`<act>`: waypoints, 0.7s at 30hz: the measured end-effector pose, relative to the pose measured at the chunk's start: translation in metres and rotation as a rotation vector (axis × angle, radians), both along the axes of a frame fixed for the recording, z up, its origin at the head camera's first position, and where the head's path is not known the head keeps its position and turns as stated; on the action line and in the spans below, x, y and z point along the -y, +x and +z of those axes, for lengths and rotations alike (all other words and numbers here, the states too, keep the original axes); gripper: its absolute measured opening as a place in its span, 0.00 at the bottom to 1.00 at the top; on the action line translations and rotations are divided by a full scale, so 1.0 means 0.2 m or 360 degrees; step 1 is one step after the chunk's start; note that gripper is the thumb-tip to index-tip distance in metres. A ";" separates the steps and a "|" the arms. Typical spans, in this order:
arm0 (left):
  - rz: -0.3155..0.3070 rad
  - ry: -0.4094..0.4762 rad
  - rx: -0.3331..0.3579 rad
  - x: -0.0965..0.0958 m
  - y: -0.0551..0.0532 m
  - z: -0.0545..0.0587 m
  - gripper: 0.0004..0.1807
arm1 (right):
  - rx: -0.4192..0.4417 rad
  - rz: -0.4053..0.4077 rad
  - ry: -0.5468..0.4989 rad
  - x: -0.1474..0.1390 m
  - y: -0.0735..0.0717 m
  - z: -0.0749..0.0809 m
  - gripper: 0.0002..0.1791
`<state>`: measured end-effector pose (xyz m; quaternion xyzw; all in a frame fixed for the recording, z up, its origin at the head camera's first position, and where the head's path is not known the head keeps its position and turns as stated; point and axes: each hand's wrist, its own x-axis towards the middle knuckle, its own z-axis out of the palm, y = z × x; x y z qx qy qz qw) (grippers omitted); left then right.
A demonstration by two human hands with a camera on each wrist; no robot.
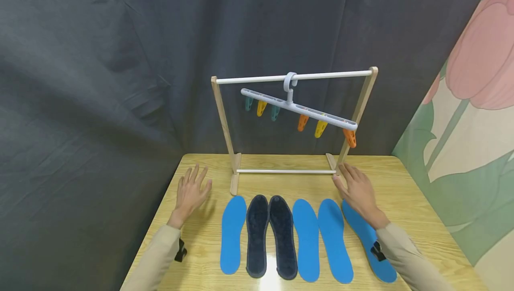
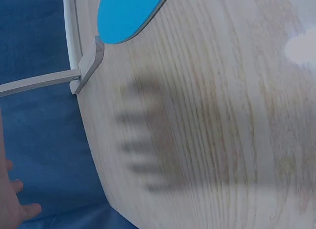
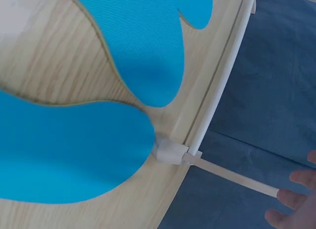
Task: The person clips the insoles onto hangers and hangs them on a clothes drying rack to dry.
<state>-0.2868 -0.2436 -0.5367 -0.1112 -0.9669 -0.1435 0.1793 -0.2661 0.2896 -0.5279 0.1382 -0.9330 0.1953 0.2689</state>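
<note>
Toward the near edge of the worktop (image 1: 421, 206) lie four smooth blue insoles (image 1: 308, 242) and two fuzzy black insoles (image 1: 257, 237). The left hand (image 1: 191, 193) hovers wide-spread near the left edge; the right hand (image 1: 358, 193), fingers parted, is close to the far-edge rack (image 1: 225, 121).

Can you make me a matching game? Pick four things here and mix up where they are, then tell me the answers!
1. Long pale-grey plastic hanger
2. Two dark, foot-shaped, fuzzy-looking insoles
3. Small orange, yellow and teal plastic clips
4. Person's left hand

A. Hanging under the hanger
B. Spread open, left of every insole
C. Hooked over the white top rod
D. On the wood-grain table, between flat blue insoles

Pairs: 1-C, 2-D, 3-A, 4-B
</note>
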 end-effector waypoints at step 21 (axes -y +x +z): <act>0.0022 0.0002 0.0039 -0.01 0.03 -0.06 0.31 | -0.0073 0.0070 0.0058 0.14 -0.08 0.05 0.33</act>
